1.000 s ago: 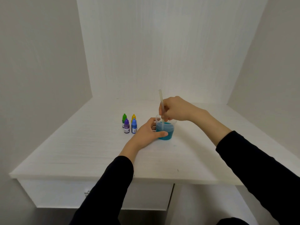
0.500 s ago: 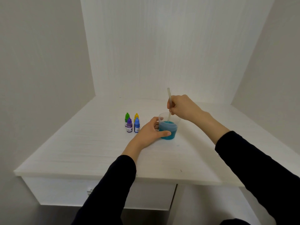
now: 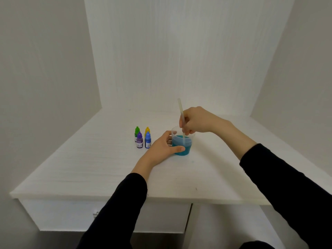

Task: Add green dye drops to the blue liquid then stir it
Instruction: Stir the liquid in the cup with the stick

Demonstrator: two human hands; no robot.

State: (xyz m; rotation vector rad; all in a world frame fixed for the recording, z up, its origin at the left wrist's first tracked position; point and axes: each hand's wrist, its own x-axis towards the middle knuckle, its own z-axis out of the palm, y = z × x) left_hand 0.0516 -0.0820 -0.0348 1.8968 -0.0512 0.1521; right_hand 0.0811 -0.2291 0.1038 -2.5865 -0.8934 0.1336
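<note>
A clear plastic cup (image 3: 186, 150) of blue-green liquid stands on the white table. My left hand (image 3: 161, 148) grips the cup from the left, thumb across its front. My right hand (image 3: 195, 121) is above the cup and pinches a pale stirring stick (image 3: 181, 112). The stick leans slightly left at the top, and its lower end is in the liquid. The green dye bottle (image 3: 136, 133) stands capped to the left of the cup, at the back of a group of small bottles.
A yellow bottle (image 3: 147, 130), a purple bottle (image 3: 139, 140) and a blue bottle (image 3: 147, 140) stand with the green one. White walls enclose the table (image 3: 89, 168) on three sides. A drawer front (image 3: 71, 216) sits under its near edge.
The stick has swung inside the cup, tilting one way then the other, with my right hand moving over the rim. My left hand has kept its grip on the cup.
</note>
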